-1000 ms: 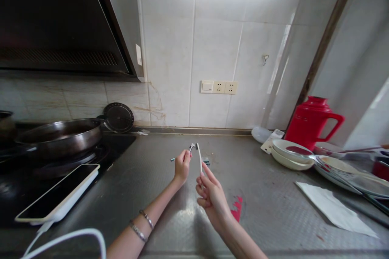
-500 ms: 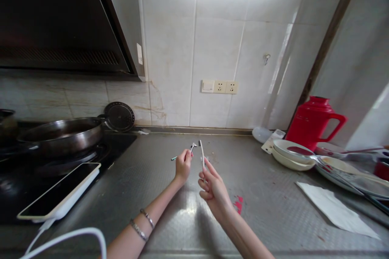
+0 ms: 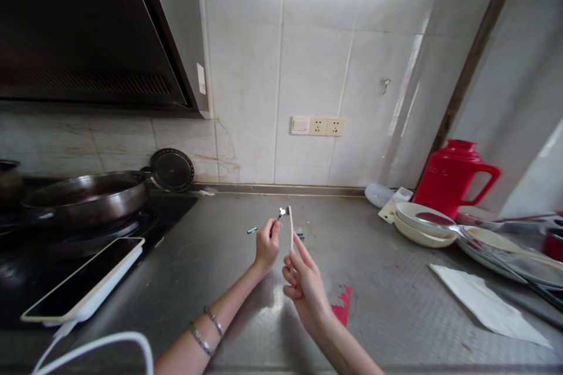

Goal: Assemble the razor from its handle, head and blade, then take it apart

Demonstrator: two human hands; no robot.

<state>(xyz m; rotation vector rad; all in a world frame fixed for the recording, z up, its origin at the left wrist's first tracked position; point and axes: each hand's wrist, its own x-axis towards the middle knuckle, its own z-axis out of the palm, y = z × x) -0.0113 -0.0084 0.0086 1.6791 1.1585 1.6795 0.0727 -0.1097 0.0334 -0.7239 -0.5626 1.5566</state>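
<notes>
Stretching from wall to near edge, a grey textured steel counter (image 3: 246, 281) carries everything in view, with pale marbled wall tiles (image 3: 308, 70) behind it and a socket strip (image 3: 317, 126) set into them. Above the counter's middle, the left hand (image 3: 266, 244) pinches a small metal-tipped tool (image 3: 281, 212) between closed fingertips, while the right hand (image 3: 303, 287) grips a thin white stick (image 3: 290, 227) upright, its top just beside the tool's tip. A dark wok (image 3: 85, 196) sits on the hob at left under a black hood (image 3: 83, 29); a phone (image 3: 83, 281) lies near it. At right stand a red jug (image 3: 453, 179), stacked plates (image 3: 422, 225) and a paper sheet (image 3: 484, 304).
</notes>
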